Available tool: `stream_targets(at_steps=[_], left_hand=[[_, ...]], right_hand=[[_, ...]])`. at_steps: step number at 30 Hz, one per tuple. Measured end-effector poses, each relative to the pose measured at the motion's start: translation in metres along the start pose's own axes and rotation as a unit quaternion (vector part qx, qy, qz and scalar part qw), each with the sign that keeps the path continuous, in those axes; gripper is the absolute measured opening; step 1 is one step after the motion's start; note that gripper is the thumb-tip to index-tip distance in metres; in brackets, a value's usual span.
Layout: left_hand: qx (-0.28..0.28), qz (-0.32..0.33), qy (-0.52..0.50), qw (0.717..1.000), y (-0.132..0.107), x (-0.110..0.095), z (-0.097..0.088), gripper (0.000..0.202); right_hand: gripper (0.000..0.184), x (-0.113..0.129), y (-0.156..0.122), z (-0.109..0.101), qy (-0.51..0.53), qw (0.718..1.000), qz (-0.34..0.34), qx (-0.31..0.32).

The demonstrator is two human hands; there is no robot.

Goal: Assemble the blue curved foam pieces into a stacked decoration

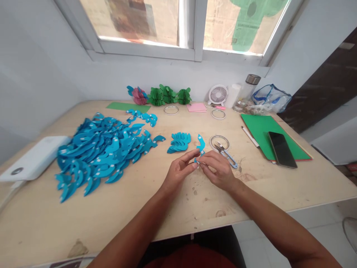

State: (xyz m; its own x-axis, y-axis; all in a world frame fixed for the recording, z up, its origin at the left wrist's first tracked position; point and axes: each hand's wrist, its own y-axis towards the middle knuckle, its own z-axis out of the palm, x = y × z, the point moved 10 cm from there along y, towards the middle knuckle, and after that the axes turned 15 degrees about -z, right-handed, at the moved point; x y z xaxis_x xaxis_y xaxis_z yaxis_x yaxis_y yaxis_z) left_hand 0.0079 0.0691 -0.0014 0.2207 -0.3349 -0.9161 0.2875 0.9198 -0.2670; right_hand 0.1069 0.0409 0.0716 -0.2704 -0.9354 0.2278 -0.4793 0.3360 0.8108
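Observation:
Both hands meet at the middle of the table around a curved blue paper piece (200,142) dotted with small white squares. My left hand (178,169) pinches the piece from the left. My right hand (219,169) has thumb and forefinger closed at its near end, where a small white bit shows; the fingertips hide part of it. Left of the piece lies a small stack of blue paper pieces (179,142). Just past my right hand, blue-handled thread snips (227,154) rest partly over a tape roll (219,141).
A big heap of blue paper pieces (103,149) covers the left side, beside a white power bank (36,158). Green paper (276,128) carries a phone (282,149) at right, near a pen (250,136). Behind stand green paper ornaments (169,95), a small fan (218,95) and a bottle (248,91).

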Motion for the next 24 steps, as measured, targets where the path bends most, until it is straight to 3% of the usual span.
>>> stream_targets(at_steps=[16,24], left_hand=[[0.07,-0.072,-0.085,0.991,0.009,0.02,0.01,0.046],[0.071,-0.053,-0.124,0.988,0.007,0.011,0.008,0.038]], right_hand=[[0.012,0.0,-0.001,0.003,-0.029,0.999,0.008,0.025],[0.013,-0.014,-0.006,-0.003,-0.057,0.997,0.057,0.01]])
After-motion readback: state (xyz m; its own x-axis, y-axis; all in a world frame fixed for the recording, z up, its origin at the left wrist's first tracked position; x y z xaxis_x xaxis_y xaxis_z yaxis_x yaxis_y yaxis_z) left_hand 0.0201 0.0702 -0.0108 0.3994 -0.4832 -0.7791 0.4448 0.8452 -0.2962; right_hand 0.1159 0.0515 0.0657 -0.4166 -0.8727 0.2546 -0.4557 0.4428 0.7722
